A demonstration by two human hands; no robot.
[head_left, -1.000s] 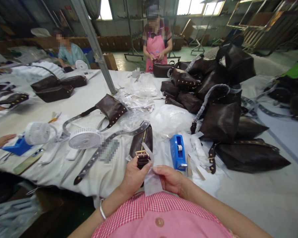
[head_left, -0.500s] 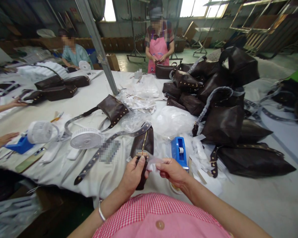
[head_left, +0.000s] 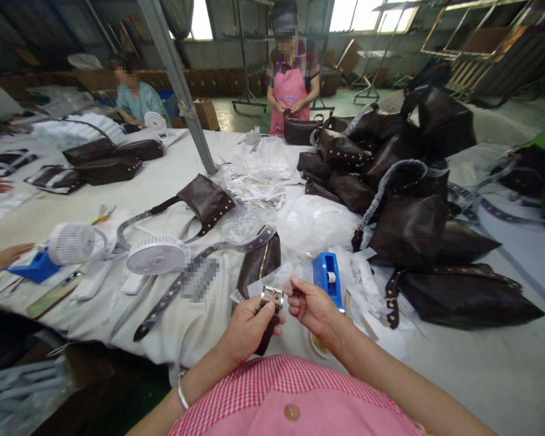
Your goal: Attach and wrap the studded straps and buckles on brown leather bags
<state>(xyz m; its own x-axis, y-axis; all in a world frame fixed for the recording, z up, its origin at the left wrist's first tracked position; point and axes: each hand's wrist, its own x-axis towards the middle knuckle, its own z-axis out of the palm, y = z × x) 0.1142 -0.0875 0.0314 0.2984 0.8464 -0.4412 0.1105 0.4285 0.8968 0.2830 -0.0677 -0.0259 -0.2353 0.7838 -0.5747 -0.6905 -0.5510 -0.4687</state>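
My left hand (head_left: 247,327) is closed around a dark brown leather strap just below its gold buckle (head_left: 271,295), thumb on top. The buckle's frame points away from me. Beside it, my right hand (head_left: 313,309) pinches what looks like a piece of thin clear plastic film (head_left: 292,283), mostly hidden by the fingers. Beyond my hands lies a dark brown leather bag (head_left: 261,263) with a gold zipper. A long studded strap (head_left: 172,293) in clear wrap stretches left from it.
A blue tape dispenser (head_left: 327,278) stands right of the bag. White fans (head_left: 157,254) are at the left. Brown bags (head_left: 404,224) are heaped on the right, plastic wrap (head_left: 318,221) lies mid-table, and a metal post (head_left: 179,85) rises behind. Co-workers stand or sit around the table.
The buckle has tipped up and moved slightly right in my left hand. My right hand has risen a little, and the whitish film it held out is now less visible.
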